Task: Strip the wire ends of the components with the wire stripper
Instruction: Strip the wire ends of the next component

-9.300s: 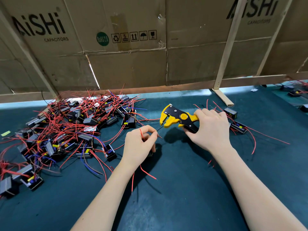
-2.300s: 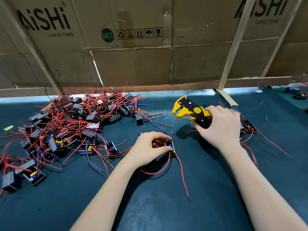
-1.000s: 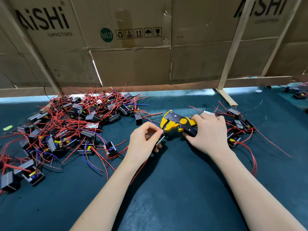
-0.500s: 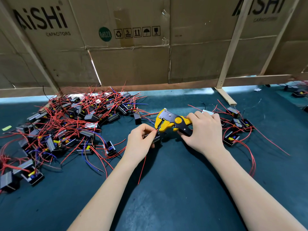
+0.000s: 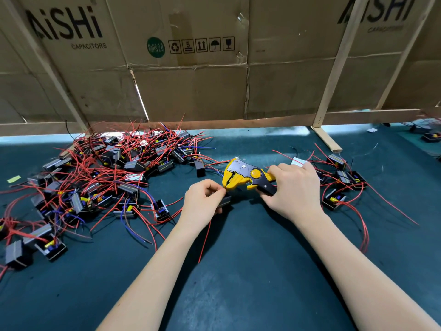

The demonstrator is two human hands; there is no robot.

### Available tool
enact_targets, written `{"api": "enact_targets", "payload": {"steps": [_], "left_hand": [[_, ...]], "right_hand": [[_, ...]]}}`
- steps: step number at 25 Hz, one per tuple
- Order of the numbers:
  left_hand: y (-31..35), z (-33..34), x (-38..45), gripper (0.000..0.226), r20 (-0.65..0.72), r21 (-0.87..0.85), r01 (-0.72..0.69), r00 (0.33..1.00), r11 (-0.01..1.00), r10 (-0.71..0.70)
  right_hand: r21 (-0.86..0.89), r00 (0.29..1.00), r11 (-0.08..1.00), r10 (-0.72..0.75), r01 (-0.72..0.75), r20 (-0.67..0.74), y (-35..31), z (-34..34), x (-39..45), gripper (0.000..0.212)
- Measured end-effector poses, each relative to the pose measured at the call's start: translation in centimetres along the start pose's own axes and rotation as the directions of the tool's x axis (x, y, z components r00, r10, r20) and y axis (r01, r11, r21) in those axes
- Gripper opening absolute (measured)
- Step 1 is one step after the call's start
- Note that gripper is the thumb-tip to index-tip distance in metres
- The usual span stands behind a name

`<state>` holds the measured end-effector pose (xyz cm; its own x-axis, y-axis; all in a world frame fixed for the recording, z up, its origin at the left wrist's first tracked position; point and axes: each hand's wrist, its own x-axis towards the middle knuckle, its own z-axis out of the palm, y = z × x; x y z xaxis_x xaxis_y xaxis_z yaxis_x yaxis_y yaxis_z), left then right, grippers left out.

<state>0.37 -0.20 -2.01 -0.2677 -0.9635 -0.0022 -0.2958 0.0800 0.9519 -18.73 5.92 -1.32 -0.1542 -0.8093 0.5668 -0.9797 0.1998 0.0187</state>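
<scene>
The right hand [image 5: 294, 189] grips the stripper [image 5: 245, 176] by its handles, fingers curled over the top and thumb underneath. The forearm runs in from the lower right corner, wrist nearly straight. The stripper is held just above the mat [image 5: 238, 283], near the middle of the worktop, head pointing left. Its body is yellow plastic with a black plate, bright rivets and a round yellow knob; the handles are mostly hidden by the fingers.

The left hand [image 5: 202, 203] is directly left of the stripper head. Thumb and forefinger pinch at the mouth of the tool, where the wire [image 5: 205, 237] end must be, though the tip itself is too small to see. The other fingers curl round a small black component [image 5: 225, 201], which shows at the fingertips. The thin red wire hangs from under the palm and trails toward the near edge. The left forearm enters from the bottom edge, angled up and to the right.

The mat is dark teal and slightly napped. A heap [image 5: 105, 175] of boxy black and grey components with tangled red and blue leads fills the left side of the worktop. A smaller group [image 5: 341, 185] lies at the right, just beyond the right hand. A screen of brown corrugated cardboard [image 5: 191, 91] on pale wooden battens stands along the far edge.
</scene>
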Motion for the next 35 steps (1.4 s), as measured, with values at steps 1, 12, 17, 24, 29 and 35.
{"api": "enact_targets", "payload": {"steps": [1,12,17,24,29,35], "left_hand": [[0.0,-0.1,0.0,0.014,0.001,0.004,0.002,1.0,1.0,-0.002],[0.6,-0.2,0.0,0.024,0.104,-0.242,0.074,0.993,0.967,-0.05],[0.4,0.0,0.2,0.019,0.063,-0.301,0.066,0.997,0.951,-0.049],[0.1,0.4,0.3,0.014,0.054,-0.348,0.052,0.998,0.936,-0.035],[0.0,0.4,0.2,0.014,0.056,-0.326,0.053,0.998,0.944,-0.036],[-0.1,0.3,0.1,0.012,0.061,-0.275,0.048,0.998,0.96,-0.032]], "right_hand": [[0.006,1.0,1.0,-0.003,0.003,0.022,0.0,0.0,0.0,0.033],[-0.017,0.997,0.996,0.083,-0.083,0.003,0.5,0.3,-0.1,0.044],[-0.022,0.994,0.994,0.105,-0.105,0.029,1.1,0.4,-0.2,0.045],[0.008,0.994,0.997,0.073,-0.074,0.077,0.3,0.3,-0.2,0.043],[0.013,0.994,0.998,0.055,-0.057,0.098,0.1,-0.1,-0.2,0.041],[0.035,0.989,0.998,0.052,-0.057,0.136,0.0,-0.4,-0.1,0.035]]}}
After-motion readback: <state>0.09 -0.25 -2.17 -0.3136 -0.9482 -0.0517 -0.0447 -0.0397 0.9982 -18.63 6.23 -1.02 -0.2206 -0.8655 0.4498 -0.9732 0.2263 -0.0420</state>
